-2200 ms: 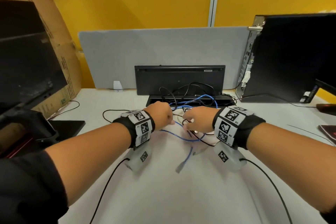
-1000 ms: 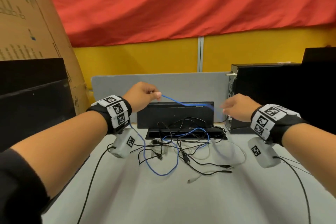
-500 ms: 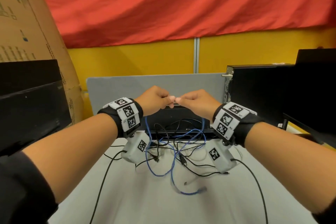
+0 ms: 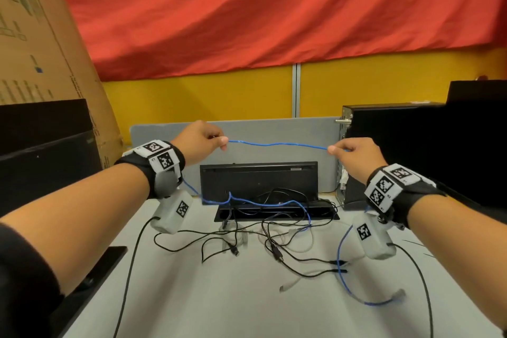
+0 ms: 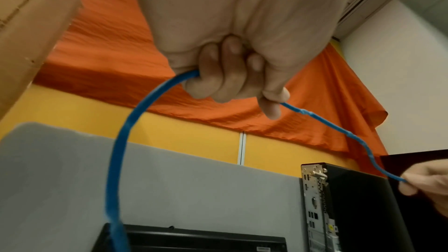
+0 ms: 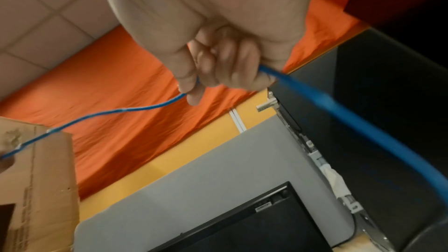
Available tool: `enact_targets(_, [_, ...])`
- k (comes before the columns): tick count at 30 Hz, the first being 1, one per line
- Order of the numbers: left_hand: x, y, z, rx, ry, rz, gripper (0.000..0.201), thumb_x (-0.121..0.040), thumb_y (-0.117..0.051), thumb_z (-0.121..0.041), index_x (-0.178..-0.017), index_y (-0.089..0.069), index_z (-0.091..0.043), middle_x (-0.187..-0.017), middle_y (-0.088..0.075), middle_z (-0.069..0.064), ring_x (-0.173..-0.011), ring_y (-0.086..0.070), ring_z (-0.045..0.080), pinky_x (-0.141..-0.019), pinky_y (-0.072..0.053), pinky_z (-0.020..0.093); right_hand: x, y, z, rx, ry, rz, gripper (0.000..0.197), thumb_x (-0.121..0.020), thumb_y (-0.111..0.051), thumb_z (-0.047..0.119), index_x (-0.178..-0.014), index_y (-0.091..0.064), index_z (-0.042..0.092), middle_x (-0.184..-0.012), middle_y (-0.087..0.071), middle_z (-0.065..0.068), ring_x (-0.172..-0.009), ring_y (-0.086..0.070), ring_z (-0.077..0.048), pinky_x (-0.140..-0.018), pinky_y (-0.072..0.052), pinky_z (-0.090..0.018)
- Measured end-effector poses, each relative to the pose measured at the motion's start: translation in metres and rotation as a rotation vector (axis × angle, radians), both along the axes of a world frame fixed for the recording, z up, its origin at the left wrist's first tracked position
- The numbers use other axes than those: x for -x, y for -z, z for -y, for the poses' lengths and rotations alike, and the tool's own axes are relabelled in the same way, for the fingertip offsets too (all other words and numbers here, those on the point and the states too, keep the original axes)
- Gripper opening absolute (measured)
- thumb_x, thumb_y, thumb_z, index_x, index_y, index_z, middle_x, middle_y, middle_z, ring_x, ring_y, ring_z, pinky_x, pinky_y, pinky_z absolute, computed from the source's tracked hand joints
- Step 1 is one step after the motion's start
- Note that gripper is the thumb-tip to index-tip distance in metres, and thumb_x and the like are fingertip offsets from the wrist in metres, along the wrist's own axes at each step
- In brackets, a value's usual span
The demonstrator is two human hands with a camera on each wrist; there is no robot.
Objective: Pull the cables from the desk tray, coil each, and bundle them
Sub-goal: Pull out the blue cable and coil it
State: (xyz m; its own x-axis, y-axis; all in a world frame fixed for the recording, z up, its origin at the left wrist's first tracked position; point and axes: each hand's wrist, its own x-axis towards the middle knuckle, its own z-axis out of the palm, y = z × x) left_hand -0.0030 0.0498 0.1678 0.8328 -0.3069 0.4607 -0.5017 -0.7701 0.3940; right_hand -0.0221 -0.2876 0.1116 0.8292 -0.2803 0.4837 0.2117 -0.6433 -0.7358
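Note:
A blue cable [image 4: 277,144] stretches level between my two raised hands above the desk. My left hand [image 4: 201,138] pinches it between thumb and forefinger, and the cable [image 5: 126,131] runs through the curled fingers and drops toward the tray. My right hand [image 4: 352,152] grips the cable [image 6: 126,109] the same way. Its free end [image 4: 397,296] hangs down and lies on the desk at the right. The black desk tray [image 4: 277,211] sits open at the back, its lid [image 4: 259,180] upright. Several black and white cables [image 4: 274,241] spill from it, tangled on the desk.
A black computer tower [image 4: 392,156] stands to the right of the tray, a grey partition [image 4: 274,129] behind it. A dark monitor [image 4: 41,156] and a cardboard box [image 4: 41,49] fill the left. A black stand base [image 4: 90,277] lies at the near left.
My hands were together half a second ago; they have moved apart, drawing a length of blue cable taut between them. The free blue end has shifted to the right on the desk.

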Motion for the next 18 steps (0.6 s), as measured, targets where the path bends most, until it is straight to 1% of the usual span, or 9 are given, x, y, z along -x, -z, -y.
enact_targets(2, [0.000,-0.001,0.007,0.002,0.017,0.012,0.026,-0.098,-0.055,-0.024,-0.077,-0.070,-0.018,-0.050,-0.036,-0.004,-0.038,-0.028,0.005,-0.043,-0.025,0.019,0.001,-0.002,-0.009,-0.004,-0.058,-0.116,0.020,-0.091,-0.063,0.025,-0.081,-0.073,0.010,-0.063,-0.060,0.001,-0.061,-0.053,-0.013,-0.063,-0.046,-0.030])
enact_targets(5, [0.001,0.001,0.025,-0.008,0.055,0.005,0.025,-0.098,-0.055,-0.025,-0.076,-0.068,-0.020,-0.052,-0.039,-0.005,-0.043,-0.032,0.007,-0.047,-0.029,0.023,0.009,-0.013,-0.032,0.262,-0.126,-0.240,0.018,-0.093,-0.056,0.021,-0.085,-0.070,0.012,-0.076,-0.065,-0.005,-0.077,-0.062,-0.023,-0.068,-0.049,-0.032])
enact_targets(7, [0.002,0.005,0.039,-0.044,0.082,-0.006,0.025,-0.098,-0.055,-0.027,-0.078,-0.068,-0.019,-0.052,-0.040,-0.005,-0.046,-0.034,0.010,-0.049,-0.029,0.024,0.013,-0.023,-0.054,0.364,-0.194,-0.197,0.026,-0.092,-0.051,0.013,-0.113,-0.067,0.010,-0.105,-0.069,-0.008,-0.102,-0.062,-0.027,-0.084,-0.049,-0.033])
enact_targets(9, [0.003,0.009,0.053,-0.076,0.114,-0.012,0.025,-0.098,-0.055,-0.028,-0.079,-0.068,-0.019,-0.050,-0.040,-0.006,-0.043,-0.033,0.008,-0.047,-0.029,0.024,0.018,-0.031,-0.076,0.332,-0.319,-0.150,0.048,-0.089,-0.053,0.012,-0.137,-0.051,0.015,-0.126,-0.063,-0.003,-0.115,-0.057,-0.018,-0.090,-0.043,-0.025])
enact_targets(11, [0.004,0.011,0.064,-0.078,0.146,-0.015,0.024,-0.097,-0.056,-0.028,-0.078,-0.068,-0.018,-0.052,-0.040,-0.005,-0.043,-0.032,0.006,-0.046,-0.027,0.023,0.018,-0.036,-0.095,0.368,-0.409,-0.099,0.046,-0.089,-0.057,0.022,-0.134,-0.054,0.020,-0.111,-0.068,0.000,-0.095,-0.062,-0.010,-0.077,-0.044,-0.022])
enact_targets(12, [0.004,0.010,0.067,-0.067,0.165,-0.017,0.025,-0.097,-0.057,-0.028,-0.078,-0.068,-0.016,-0.053,-0.041,-0.003,-0.043,-0.032,0.006,-0.046,-0.027,0.022,0.017,-0.038,-0.102,0.410,-0.426,-0.079,0.035,-0.089,-0.058,0.027,-0.124,-0.061,0.021,-0.093,-0.069,0.002,-0.080,-0.061,-0.009,-0.068,-0.043,-0.023])
enact_targets(14, [0.004,0.008,0.069,-0.027,0.192,-0.024,0.025,-0.095,-0.059,-0.027,-0.076,-0.067,-0.014,-0.052,-0.040,-0.004,-0.040,-0.031,0.004,-0.044,-0.026,0.018,0.016,-0.040,-0.104,0.462,-0.380,-0.032,0.022,-0.093,-0.058,0.033,-0.099,-0.071,0.016,-0.065,-0.058,0.003,-0.060,-0.052,-0.012,-0.055,-0.036,-0.025])
enact_targets(16, [0.002,0.003,0.062,0.015,0.191,-0.036,0.026,-0.096,-0.059,-0.028,-0.077,-0.068,-0.014,-0.049,-0.036,-0.005,-0.036,-0.030,0.005,-0.040,-0.023,0.015,0.012,-0.041,-0.093,0.436,-0.285,0.022,0.031,-0.094,-0.059,0.036,-0.084,-0.074,0.011,-0.059,-0.052,-0.003,-0.054,-0.045,-0.015,-0.052,-0.035,-0.026])
enact_targets(18, [-0.001,-0.001,0.047,0.042,0.160,-0.037,0.027,-0.098,-0.055,-0.028,-0.079,-0.069,-0.014,-0.049,-0.034,-0.005,-0.036,-0.027,0.005,-0.041,-0.024,0.016,0.008,-0.042,-0.073,0.392,-0.174,0.061,0.032,-0.093,-0.060,0.036,-0.078,-0.074,0.012,-0.059,-0.056,-0.007,-0.053,-0.046,-0.017,-0.053,-0.038,-0.027])
